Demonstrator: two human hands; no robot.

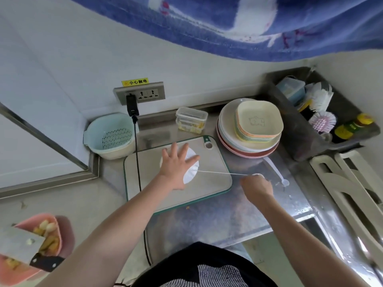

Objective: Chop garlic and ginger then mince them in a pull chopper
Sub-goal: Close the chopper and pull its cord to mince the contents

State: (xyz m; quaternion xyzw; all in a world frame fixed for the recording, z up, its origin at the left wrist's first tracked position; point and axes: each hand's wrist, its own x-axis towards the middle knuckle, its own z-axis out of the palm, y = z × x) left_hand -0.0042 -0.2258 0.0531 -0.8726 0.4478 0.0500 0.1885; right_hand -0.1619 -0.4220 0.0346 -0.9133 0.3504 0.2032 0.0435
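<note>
A single wide-angle view from a camera worn on the person's head, looking forward and steeply down at a cutting board [209, 179] on a metal counter. The board sits mid-frame, near the camera. Beyond it the wall rises; nearer than it, both forearms reach in from below.

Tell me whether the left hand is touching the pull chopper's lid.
Touching. The head view shows the left hand pressed flat, fingers spread, on the pull chopper lid.
</note>
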